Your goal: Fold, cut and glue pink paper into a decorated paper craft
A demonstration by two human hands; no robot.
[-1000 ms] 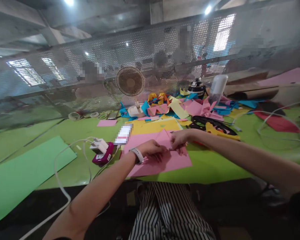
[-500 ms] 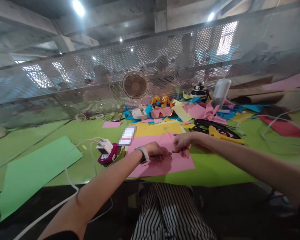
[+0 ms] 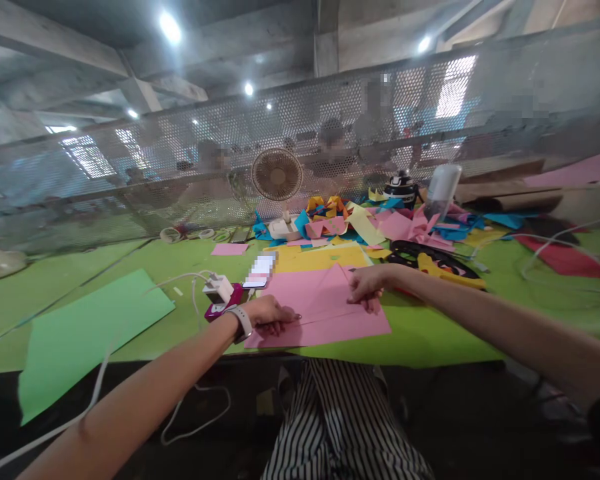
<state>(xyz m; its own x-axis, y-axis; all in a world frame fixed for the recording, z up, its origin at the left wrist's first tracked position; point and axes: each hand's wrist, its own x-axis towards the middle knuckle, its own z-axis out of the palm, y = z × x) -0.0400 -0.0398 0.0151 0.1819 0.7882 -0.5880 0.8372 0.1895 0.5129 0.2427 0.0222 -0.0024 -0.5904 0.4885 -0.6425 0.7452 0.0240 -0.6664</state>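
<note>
A pink sheet of paper (image 3: 325, 328) lies on the green table in front of me, with a folded pink piece that rises to a point on top of it. My left hand (image 3: 273, 315), with a pale watch band at the wrist, rests at the left part of the pink paper. Its thumb and forefinger are pressed together along a straight paper edge. On the right side, my right hand (image 3: 366, 288) has curled fingers pinched on the folded piece. The fingertips of both hands are partly hidden.
Left of the paper lie a phone (image 3: 261, 269), a purple power socket with a white charger (image 3: 219, 288) and a green sheet (image 3: 93, 323). Behind are yellow paper (image 3: 300, 260), a fan (image 3: 277, 175) and coloured scraps (image 3: 365, 223). Yellow-handled scissors (image 3: 445, 272) lie to the right.
My left hand has slid left along the pink paper, away from my right hand, baring a straight edge between them. My right hand has stayed in nearly the same place. The view has shifted slightly.
</note>
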